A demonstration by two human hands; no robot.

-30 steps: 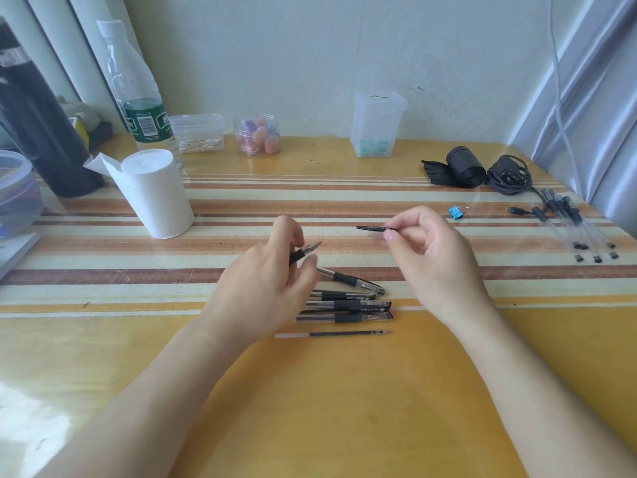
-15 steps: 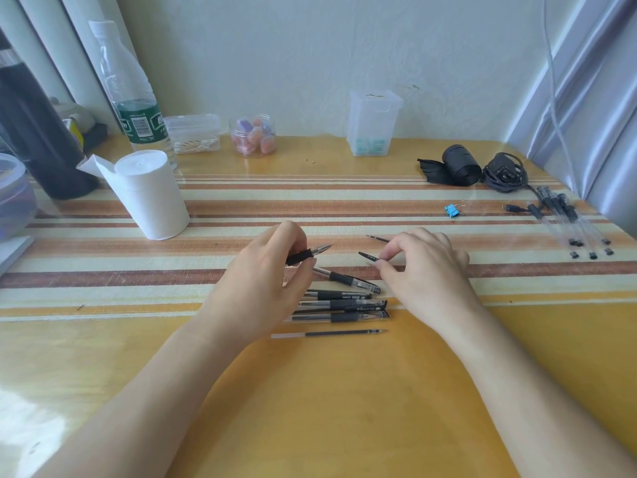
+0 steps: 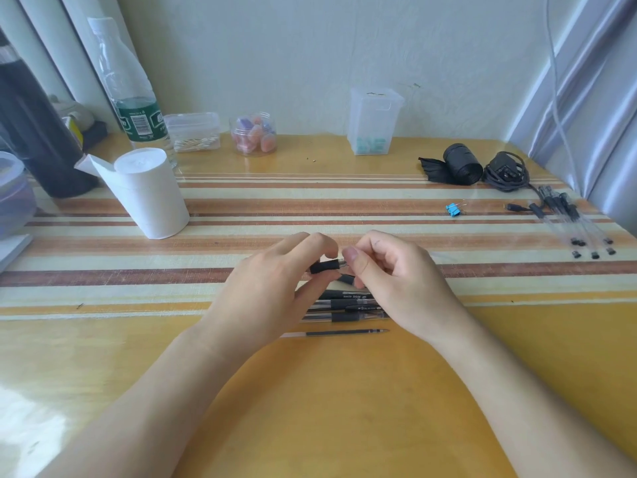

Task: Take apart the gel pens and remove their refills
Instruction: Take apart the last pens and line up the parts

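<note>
Above the striped table my left hand (image 3: 275,284) grips a gel pen (image 3: 324,266) by its black rubber grip. My right hand (image 3: 393,274) pinches the metal tip end of the same pen with thumb and forefinger. Under both hands lies a small pile of black gel pens (image 3: 348,305), partly hidden by my fingers. A bare refill (image 3: 344,333) lies alone just in front of the pile. At the far right, several emptied clear barrels (image 3: 572,222) lie together with small black caps.
A white paper roll (image 3: 151,194) stands at the left, with a water bottle (image 3: 134,108) and a dark flask behind it. A candy jar (image 3: 254,134), clear boxes, a black roll, a coiled cable (image 3: 506,172) and a blue binder clip (image 3: 453,209) lie further back.
My right hand let go of the thin piece it held up earlier and came left to the pen's tip. My left hand kept hold of the pen.
</note>
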